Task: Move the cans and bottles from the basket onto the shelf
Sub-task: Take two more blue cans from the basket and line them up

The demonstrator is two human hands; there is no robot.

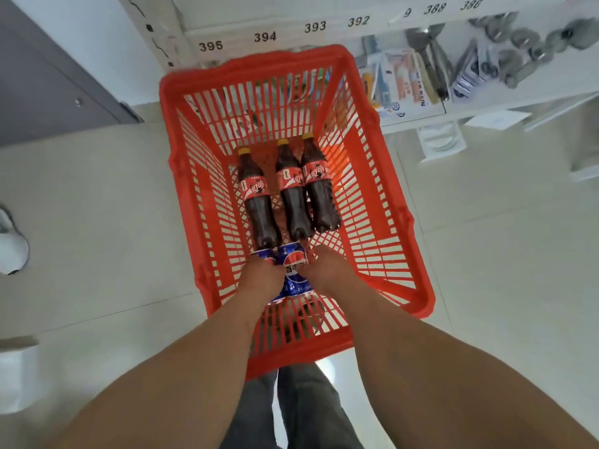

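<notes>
**Hands down in the basket on the blue cans**

Hands reach into the red basket (372,163): the left hand (259,275) and right hand (327,270) each curl over blue cans (293,270); the fingertips are hidden, so how firm the hold is cannot be told. Beyond them three cola bottles (293,196) lie side by side. Past the basket's far rim, a white shelf (291,30) carries numbered labels; its packets are blurred.
</notes>
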